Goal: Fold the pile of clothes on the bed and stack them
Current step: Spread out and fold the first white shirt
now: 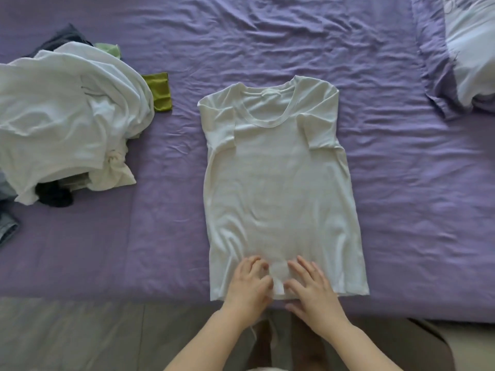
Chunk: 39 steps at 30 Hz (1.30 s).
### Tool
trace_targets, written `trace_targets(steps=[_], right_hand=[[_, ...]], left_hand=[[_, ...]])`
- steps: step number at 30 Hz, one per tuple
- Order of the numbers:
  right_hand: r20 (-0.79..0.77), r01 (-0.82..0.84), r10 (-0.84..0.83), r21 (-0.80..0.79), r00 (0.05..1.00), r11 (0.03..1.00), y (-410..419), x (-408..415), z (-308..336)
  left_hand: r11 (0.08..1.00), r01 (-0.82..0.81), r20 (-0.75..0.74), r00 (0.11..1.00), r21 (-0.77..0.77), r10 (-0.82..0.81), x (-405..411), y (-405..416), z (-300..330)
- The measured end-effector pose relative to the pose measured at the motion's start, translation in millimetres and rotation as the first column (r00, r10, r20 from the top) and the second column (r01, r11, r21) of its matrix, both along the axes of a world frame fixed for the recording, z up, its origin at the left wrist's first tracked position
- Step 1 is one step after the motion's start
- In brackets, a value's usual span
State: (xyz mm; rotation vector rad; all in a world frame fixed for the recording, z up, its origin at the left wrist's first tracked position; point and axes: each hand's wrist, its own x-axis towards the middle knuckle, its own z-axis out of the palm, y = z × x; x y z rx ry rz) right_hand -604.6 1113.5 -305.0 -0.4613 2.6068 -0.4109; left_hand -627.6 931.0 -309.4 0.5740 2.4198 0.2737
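The white T-shirt (278,188) lies flat on the bed (388,210), sleeves tucked in, right of the unfolded pile (67,116). The left hand (250,285) and right hand (312,286) press on its hem, fingers spread, gripping nothing. It looks thin, limp and light, so pinching the hem corners should carry it best.

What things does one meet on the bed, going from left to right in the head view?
Pile of clothes → green cloth → white T-shirt, with both hands on its hem → pillow.
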Motion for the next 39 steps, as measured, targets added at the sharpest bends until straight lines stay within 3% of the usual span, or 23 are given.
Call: trace_targets(steps=[11, 18, 21, 24, 27, 29, 33, 37, 39], right_hand=[[-0.042, 0.032, -0.031, 0.039, 0.999, 0.999, -3.2, 0.6, -13.4], [-0.096, 0.055, -0.056, -0.008, 0.994, 0.998, -4.6, -14.2, -5.1], [-0.075, 0.102, -0.106, -0.053, 0.991, 0.993, -5.8, -27.6, 1.2], [-0.041, 0.167, -0.171, -0.081, 0.984, 0.983, -2.0, -52.0, 4.2], [0.026, 0.233, -0.233, -0.005, 0.972, 0.972, 10.0, -90.0, 6.9], [0.013, 0.157, -0.156, -0.03, 0.988, 0.987, 20.6, -120.8, 11.0], [0.043, -0.093, 0.093, -0.01, 0.995, 0.996, 44.3, -193.7, 18.1], [-0.134, 0.026, -0.028, -0.02, 0.991, 0.999, 58.4, -260.8, 29.4], [-0.153, 0.077, -0.078, -0.016, 0.985, 0.997, 55.0, -289.6, 32.9]], left_hand=[[0.986, 0.085, -0.105, 0.989, -0.14, -0.1, -0.3, 3.4, -17.8], [0.967, 0.179, -0.047, 0.981, -0.179, -0.191, 4.6, -2.7, -13.3], [0.972, 0.085, 0.034, 0.996, -0.219, -0.079, 8.3, 8.4, -6.3], [0.975, -0.157, -0.04, 0.987, -0.16, 0.153, -7.7, 17.0, 7.1], [0.914, -0.405, -0.057, 0.913, -0.022, 0.404, -43.5, 6.9, 18.9], [0.855, -0.518, 0.014, 0.855, -0.01, 0.518, -75.3, -6.1, 23.8], [0.76, -0.648, 0.087, 0.756, -0.042, 0.649, -151.9, -29.2, 39.4], [0.682, -0.732, 0.115, 0.677, -0.002, 0.727, -216.6, -37.8, 52.6], [0.624, -0.781, 0.093, 0.624, 0.033, 0.776, -243.3, -35.8, 55.7]])
